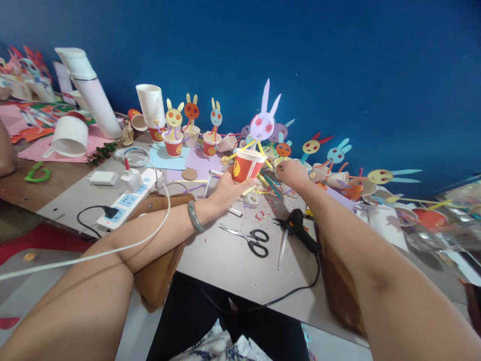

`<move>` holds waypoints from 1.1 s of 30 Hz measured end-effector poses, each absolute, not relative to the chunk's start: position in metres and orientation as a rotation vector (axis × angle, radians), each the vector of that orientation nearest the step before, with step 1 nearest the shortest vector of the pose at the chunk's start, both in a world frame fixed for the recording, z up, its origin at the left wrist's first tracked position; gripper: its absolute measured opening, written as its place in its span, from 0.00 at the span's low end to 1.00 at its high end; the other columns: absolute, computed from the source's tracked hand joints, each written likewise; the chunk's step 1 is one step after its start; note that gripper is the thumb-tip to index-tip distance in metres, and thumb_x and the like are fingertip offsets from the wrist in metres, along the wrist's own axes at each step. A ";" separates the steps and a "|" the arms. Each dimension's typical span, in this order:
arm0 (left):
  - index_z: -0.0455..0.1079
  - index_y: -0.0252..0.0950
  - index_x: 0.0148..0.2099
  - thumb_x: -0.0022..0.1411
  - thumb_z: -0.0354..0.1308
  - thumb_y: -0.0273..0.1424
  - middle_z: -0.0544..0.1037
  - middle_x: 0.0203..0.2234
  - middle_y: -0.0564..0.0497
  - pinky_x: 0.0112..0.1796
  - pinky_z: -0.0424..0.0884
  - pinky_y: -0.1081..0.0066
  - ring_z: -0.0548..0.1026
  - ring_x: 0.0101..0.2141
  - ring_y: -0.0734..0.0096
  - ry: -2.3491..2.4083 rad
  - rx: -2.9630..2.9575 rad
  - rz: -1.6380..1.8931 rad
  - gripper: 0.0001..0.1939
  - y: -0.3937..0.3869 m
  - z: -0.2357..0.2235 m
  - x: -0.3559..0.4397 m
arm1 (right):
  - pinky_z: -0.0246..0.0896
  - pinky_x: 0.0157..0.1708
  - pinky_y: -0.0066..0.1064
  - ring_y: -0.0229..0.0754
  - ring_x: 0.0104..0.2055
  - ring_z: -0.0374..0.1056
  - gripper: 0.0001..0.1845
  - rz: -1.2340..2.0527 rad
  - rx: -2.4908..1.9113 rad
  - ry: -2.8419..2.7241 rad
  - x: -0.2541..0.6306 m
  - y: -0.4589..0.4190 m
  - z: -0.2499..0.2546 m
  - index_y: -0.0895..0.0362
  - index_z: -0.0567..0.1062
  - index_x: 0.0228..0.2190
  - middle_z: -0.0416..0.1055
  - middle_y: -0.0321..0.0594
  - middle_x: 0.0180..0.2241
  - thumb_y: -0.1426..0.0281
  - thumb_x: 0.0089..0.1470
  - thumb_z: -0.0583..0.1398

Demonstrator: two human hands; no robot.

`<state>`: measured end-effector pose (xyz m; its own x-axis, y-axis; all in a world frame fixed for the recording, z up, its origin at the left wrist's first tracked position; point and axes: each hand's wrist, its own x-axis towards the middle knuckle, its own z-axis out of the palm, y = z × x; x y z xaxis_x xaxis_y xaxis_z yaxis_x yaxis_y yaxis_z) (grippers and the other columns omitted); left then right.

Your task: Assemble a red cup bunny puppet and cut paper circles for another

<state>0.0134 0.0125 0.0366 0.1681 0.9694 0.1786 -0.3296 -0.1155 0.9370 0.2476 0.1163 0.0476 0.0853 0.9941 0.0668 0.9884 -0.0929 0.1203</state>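
My left hand is wrapped round a red paper cup and holds it upright over the table. A lilac paper rabbit with pink eyes and yellow strip arms rises out of this cup. Just right of it, my right hand is closed, fingers bent inward among the crafts by an orange paper rabbit; whatever it grips is hidden. Below the hands lie black-handled scissors, blades pointing left, and a black hot glue gun with a glue stick.
More rabbits in paper cups line the blue wall. A stack of white cups and a tall flask stand at left. A power strip trails a white cable across my left arm. Paper scraps litter the middle.
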 end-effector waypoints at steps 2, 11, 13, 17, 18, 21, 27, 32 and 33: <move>0.72 0.35 0.57 0.55 0.74 0.38 0.81 0.44 0.44 0.53 0.75 0.57 0.78 0.44 0.61 0.753 1.170 1.305 0.30 0.012 0.037 0.013 | 0.66 0.40 0.38 0.58 0.47 0.77 0.18 0.193 2.331 2.077 0.251 0.117 0.048 0.57 0.85 0.43 0.82 0.55 0.44 0.71 0.59 0.56; 0.71 0.36 0.59 0.60 0.69 0.33 0.82 0.46 0.43 0.54 0.74 0.56 0.78 0.48 0.59 0.778 1.178 1.300 0.26 0.010 0.038 0.012 | 0.65 0.36 0.36 0.55 0.43 0.77 0.18 0.139 2.496 2.053 0.264 0.116 0.043 0.57 0.87 0.37 0.83 0.51 0.39 0.59 0.58 0.62; 0.71 0.35 0.59 0.60 0.69 0.33 0.82 0.47 0.42 0.54 0.74 0.56 0.79 0.48 0.59 0.776 1.176 1.302 0.26 0.010 0.037 0.012 | 0.66 0.36 0.37 0.56 0.44 0.77 0.19 0.163 2.499 2.054 0.264 0.117 0.042 0.57 0.87 0.38 0.83 0.52 0.40 0.57 0.59 0.62; 0.71 0.35 0.58 0.58 0.71 0.36 0.82 0.47 0.41 0.53 0.74 0.55 0.79 0.47 0.59 0.758 1.176 1.297 0.27 0.012 0.034 0.013 | 0.66 0.37 0.37 0.57 0.46 0.78 0.19 0.188 2.465 2.109 0.265 0.120 0.040 0.57 0.87 0.42 0.83 0.53 0.42 0.61 0.58 0.60; 0.71 0.35 0.58 0.58 0.71 0.36 0.82 0.46 0.42 0.53 0.74 0.55 0.79 0.47 0.59 0.751 1.179 1.298 0.27 0.012 0.033 0.013 | 0.66 0.38 0.36 0.56 0.46 0.78 0.19 0.188 2.455 2.112 0.265 0.120 0.040 0.57 0.86 0.44 0.83 0.53 0.43 0.62 0.58 0.60; 0.71 0.36 0.58 0.58 0.71 0.36 0.82 0.47 0.42 0.54 0.74 0.56 0.79 0.47 0.60 0.738 1.184 1.300 0.27 0.012 0.034 0.013 | 0.67 0.39 0.35 0.55 0.46 0.78 0.20 0.158 2.442 2.084 0.265 0.122 0.041 0.56 0.86 0.46 0.83 0.52 0.42 0.65 0.59 0.58; 0.72 0.35 0.58 0.59 0.70 0.34 0.82 0.46 0.43 0.55 0.74 0.56 0.78 0.48 0.60 0.759 1.175 1.293 0.26 0.009 0.039 0.012 | 0.68 0.41 0.35 0.54 0.46 0.78 0.18 0.108 2.473 2.088 0.262 0.121 0.042 0.56 0.86 0.43 0.83 0.51 0.41 0.69 0.58 0.58; 0.72 0.36 0.55 0.58 0.71 0.36 0.81 0.45 0.44 0.53 0.74 0.56 0.78 0.46 0.61 0.773 1.166 1.302 0.25 0.010 0.038 0.013 | 0.68 0.40 0.34 0.52 0.42 0.78 0.18 0.062 2.562 2.110 0.264 0.120 0.040 0.58 0.86 0.42 0.83 0.50 0.35 0.72 0.57 0.58; 0.71 0.36 0.55 0.57 0.71 0.37 0.81 0.45 0.44 0.53 0.74 0.56 0.78 0.45 0.61 0.765 1.163 1.307 0.26 0.010 0.037 0.014 | 0.68 0.39 0.34 0.52 0.42 0.78 0.18 0.059 2.569 2.110 0.264 0.120 0.039 0.59 0.86 0.43 0.83 0.49 0.34 0.72 0.57 0.57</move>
